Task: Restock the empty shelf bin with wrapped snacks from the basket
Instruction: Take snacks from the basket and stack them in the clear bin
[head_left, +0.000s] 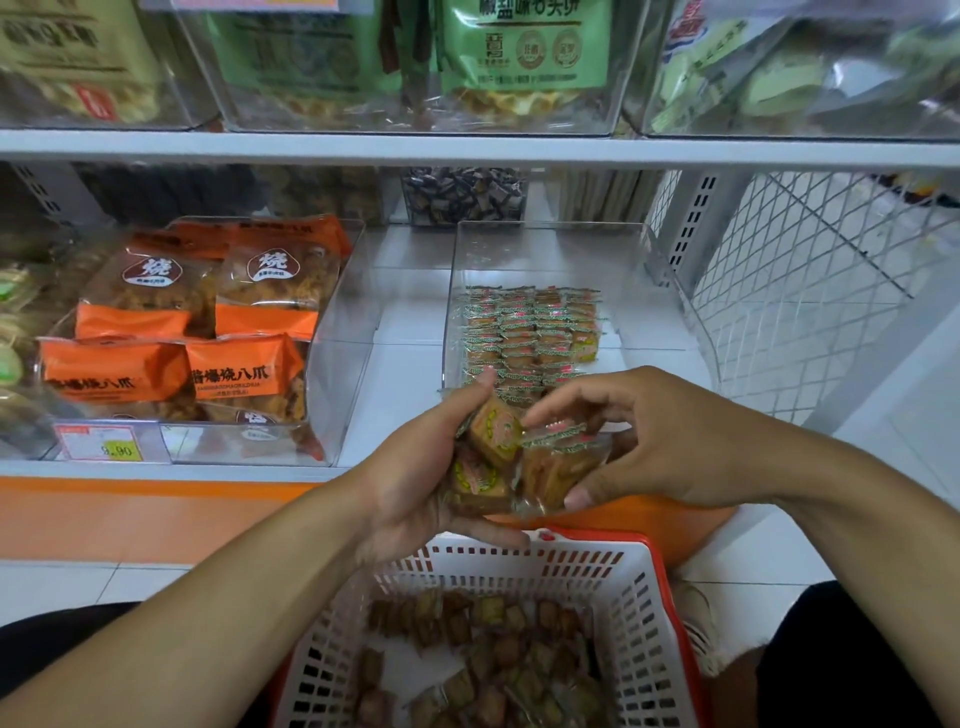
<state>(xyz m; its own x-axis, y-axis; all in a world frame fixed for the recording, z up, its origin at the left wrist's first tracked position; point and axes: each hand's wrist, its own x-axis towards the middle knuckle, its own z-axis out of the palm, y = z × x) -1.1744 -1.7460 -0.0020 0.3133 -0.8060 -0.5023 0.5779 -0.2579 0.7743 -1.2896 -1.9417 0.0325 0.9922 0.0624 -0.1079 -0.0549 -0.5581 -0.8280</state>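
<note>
Both hands are working above the basket (524, 564), so any dropped snack falls back in. The left hand (415, 467) is cupping a small stack of wrapped snacks (498, 457), while the right hand (639, 436) is pinching the top ones to square them for the clear bin (550, 249), where neat rows (535, 332) are lying.

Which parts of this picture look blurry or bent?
Head view: the green bags on the top shelf are soft, the basket snacks blur, the wide lens bows the shelf edge; both hands, left and right, and the clear bin are sharp.
</note>
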